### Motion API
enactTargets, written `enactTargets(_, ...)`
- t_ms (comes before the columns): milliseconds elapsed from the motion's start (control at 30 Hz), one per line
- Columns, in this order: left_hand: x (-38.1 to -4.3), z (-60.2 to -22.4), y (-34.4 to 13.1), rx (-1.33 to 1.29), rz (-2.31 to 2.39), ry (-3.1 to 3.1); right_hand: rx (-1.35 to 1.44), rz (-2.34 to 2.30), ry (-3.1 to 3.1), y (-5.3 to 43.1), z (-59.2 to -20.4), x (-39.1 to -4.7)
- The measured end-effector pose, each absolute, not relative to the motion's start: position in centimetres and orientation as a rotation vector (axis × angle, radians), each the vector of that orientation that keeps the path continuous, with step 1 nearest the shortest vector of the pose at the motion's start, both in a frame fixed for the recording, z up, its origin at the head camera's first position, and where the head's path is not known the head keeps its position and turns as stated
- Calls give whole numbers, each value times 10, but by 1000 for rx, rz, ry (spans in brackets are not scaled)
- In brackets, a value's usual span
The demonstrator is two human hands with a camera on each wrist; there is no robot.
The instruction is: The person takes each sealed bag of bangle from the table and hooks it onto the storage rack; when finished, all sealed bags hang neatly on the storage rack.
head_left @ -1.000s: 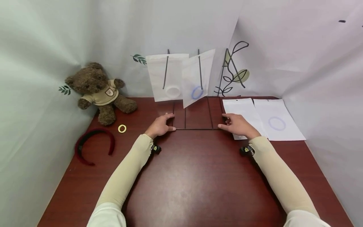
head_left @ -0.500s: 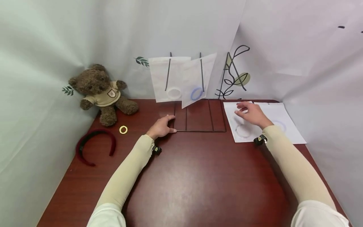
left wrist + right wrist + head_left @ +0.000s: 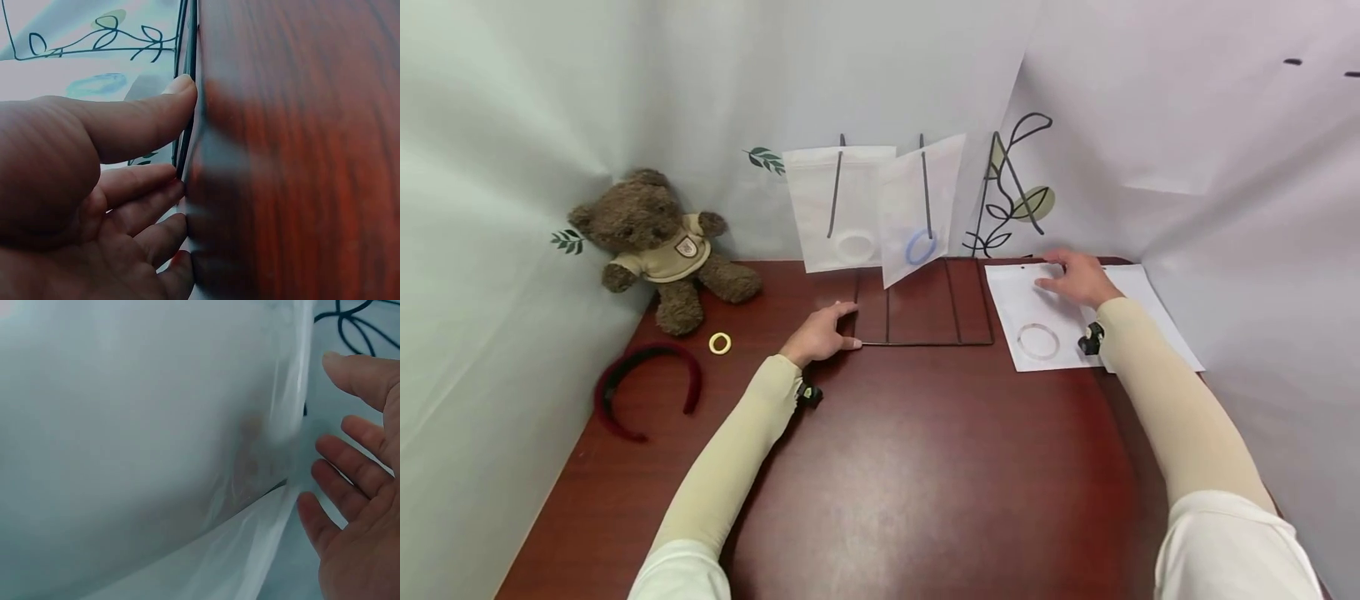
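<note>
A reddish-brown desk (image 3: pixel 925 467) is seen from above, with two arms in beige sleeves reaching forward. The left hand (image 3: pixel 822 333) rests at the front left corner of a thin black wire rack (image 3: pixel 925 342), whose base lies flat on the desk; the fingers are nearly straight and are pressed against the wire rather than wrapped round it, as the left wrist view confirms. Two white pouches (image 3: pixel 880 208) hang on the rack's upright prongs, one showing a pale ring, the other a blue one.

The right hand (image 3: pixel 1078 277) lies near the top edge of a flat white pouch (image 3: pixel 1037 312) just right of the rack (a faint ring is seen inside it). Its fingers are spread and relaxed, and nothing is gripped yet. A second pouch (image 3: pixel 1150 304) lies partly beneath the forearm.

The step in hand appears to be the picking up of this flat pouch while the rack is steadied. Next, a pinch at the pouch's top edge seems called for.

A teddy bear (image 3: pixel 658 246), a dark red headband (image 3: pixel 647 387) and a small yellow ring (image 3: pixel 720 342) lie at the left.
</note>
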State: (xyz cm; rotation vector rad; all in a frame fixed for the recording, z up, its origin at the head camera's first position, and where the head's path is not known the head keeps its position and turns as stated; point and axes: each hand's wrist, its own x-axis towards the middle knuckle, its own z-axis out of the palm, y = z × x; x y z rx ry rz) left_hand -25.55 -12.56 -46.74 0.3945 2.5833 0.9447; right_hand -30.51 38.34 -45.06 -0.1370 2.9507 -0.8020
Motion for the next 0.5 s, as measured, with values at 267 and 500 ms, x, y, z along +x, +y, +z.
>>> enactTargets(267,-258,-466,-126,416,924,2584,-47,-747,2908,392,-460,-315)
enactTargets(500,-258,-467,-128,411,924,2594,-23,-763,2919,395,-469,-320)
